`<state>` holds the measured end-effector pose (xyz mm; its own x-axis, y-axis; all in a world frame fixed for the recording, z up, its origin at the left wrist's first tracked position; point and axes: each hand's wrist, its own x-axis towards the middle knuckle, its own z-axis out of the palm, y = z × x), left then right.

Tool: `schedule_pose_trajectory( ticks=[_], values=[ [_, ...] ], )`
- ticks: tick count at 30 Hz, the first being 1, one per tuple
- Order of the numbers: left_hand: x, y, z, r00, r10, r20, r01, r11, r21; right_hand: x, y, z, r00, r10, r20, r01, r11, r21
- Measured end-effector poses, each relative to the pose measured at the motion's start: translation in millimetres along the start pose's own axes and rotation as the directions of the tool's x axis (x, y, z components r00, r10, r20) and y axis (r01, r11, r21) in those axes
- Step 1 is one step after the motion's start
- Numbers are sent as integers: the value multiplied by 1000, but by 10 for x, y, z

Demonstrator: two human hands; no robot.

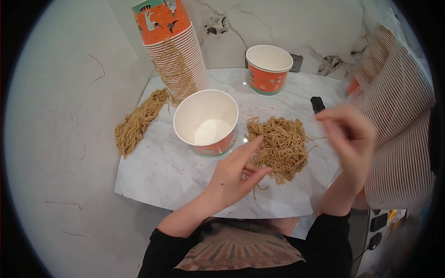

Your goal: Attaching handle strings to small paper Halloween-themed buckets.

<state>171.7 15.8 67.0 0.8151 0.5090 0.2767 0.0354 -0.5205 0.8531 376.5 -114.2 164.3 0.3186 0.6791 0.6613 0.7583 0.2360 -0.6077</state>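
A loose heap of tan yarn (283, 148) lies on the marble-patterned table. At the heap's left edge is my left hand (232, 173), its fingers and thumb apart and nothing held between them; whether the fingertips touch the yarn is hard to tell. My right hand (350, 136), smeared a little by motion, is raised to the right of the heap with its fingers pinched. A thin strand runs from the heap toward it. A large paper bucket (205, 118), white inside and orange outside, stands open to the left of the heap.
A tall stack of nested paper buckets (178, 60), draped with tan strands, rises at the back left. A long yarn bundle (140, 121) lies beside it. Another bucket (269, 69) stands at the back. Plastic-wrapped bucket stacks (398, 111) crowd the right. A black object (317, 104) lies near them.
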Motion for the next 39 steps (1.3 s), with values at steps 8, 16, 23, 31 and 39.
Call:
schedule_pose_trajectory(
  ticks=[8,16,23,31,39],
  values=[
    [-111,-34,-78,962,156,-224,-153,988,28,-71,-9,646,906,-156,393,180,983,-26],
    [-484,129,-547,998,5,-66,-14,991,-137,78,137,504,819,-137,557,82,989,123],
    [-1115,99,-1120,999,39,13,-29,901,-433,230,560,57,898,148,415,-236,957,170],
    [-1306,-40,-1554,959,259,-117,-284,846,-451,320,1182,-150,969,247,26,-218,893,-394],
    [-853,108,-828,976,-181,123,151,963,222,75,271,648,820,-190,540,114,979,170]
  ],
)
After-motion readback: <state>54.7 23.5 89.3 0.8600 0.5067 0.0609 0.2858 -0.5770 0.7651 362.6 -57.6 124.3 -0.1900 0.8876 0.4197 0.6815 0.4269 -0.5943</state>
